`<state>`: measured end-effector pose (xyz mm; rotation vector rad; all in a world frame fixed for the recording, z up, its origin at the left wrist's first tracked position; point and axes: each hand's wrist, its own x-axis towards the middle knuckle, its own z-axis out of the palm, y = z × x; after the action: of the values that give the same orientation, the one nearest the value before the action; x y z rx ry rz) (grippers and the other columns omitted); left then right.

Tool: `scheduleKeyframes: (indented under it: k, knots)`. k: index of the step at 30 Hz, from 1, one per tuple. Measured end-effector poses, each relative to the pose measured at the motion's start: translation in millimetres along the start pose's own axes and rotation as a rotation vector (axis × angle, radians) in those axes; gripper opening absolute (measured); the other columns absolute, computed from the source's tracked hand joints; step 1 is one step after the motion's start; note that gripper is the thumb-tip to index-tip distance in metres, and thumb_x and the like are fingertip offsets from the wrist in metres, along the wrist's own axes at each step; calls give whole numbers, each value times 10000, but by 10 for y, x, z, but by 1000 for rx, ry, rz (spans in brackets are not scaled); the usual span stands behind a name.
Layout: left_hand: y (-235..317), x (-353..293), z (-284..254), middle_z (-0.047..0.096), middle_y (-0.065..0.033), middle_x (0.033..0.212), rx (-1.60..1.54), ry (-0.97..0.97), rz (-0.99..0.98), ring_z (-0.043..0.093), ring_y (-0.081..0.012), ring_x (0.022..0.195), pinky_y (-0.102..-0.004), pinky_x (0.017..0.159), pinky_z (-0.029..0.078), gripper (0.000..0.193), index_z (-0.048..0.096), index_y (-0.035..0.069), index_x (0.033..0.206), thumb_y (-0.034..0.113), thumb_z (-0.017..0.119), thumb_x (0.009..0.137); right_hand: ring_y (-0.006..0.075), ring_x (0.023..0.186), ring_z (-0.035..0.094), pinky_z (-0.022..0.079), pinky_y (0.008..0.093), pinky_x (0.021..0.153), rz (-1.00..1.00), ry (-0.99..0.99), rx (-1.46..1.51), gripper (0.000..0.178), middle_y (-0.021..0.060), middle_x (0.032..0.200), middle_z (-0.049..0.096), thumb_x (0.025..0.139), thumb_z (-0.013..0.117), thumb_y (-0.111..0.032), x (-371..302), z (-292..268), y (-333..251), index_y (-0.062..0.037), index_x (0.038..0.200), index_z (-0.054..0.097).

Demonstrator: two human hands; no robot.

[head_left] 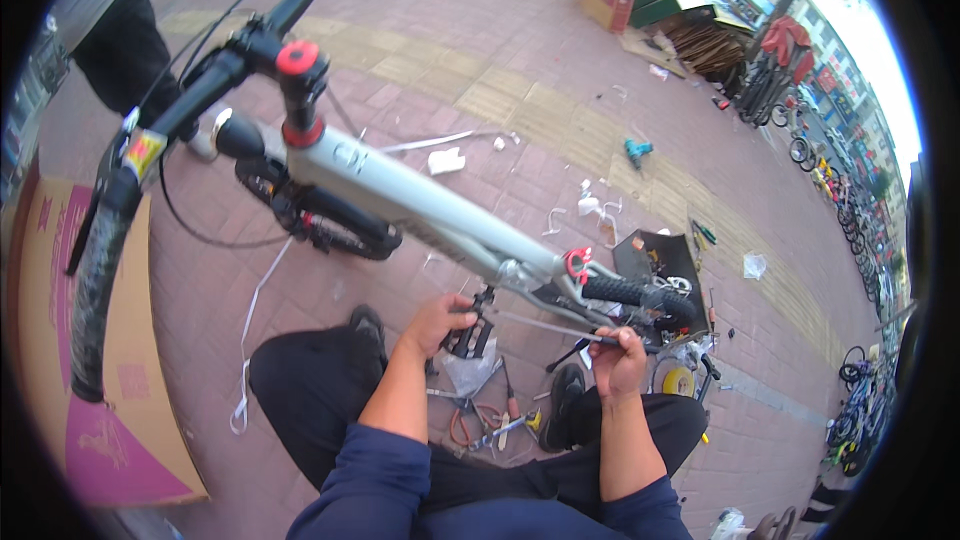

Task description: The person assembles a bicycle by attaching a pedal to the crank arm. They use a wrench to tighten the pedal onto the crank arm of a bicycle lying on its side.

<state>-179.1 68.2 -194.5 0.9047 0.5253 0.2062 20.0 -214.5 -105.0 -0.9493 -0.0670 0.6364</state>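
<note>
A grey-white bicycle frame stretches across in front of me, its handlebar at the upper left and its rear wheel to the right. My left hand is closed on a black pedal beside the lower part of the frame. From the pedal area a thin silver shaft runs right to my right hand. That hand pinches the black-handled tool, which looks like a long wrench. How its far end meets the pedal is too small to tell.
An open tool box stands beside the rear wheel. Pliers and other tools lie between my feet, near a yellow tape roll. A cordless drill rests farther off. Flat cardboard lies left; a person stands behind the handlebar.
</note>
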Motion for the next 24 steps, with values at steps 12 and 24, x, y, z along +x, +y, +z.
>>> scheduleKeyframes:
  k: [12, 24]
  knots:
    - [197, 19, 217, 716, -38, 839, 168, 186, 52, 661, -118, 676, -279, 619, 541, 183, 721, 18, 950, 162, 771, 849, 262, 704, 656, 560, 370, 660, -187, -26, -86, 126, 193, 871, 723, 853, 587, -170, -144, 142, -577, -46, 834, 595]
    - [35, 42, 215, 685, -31, 795, -56, 258, 51, 629, -120, 606, -295, 538, 518, 238, 716, 28, 954, 248, 656, 883, 258, 703, 647, 520, 378, 673, -143, 32, -54, 179, 159, 913, 726, 919, 597, -215, -169, 68, -358, -49, 871, 641]
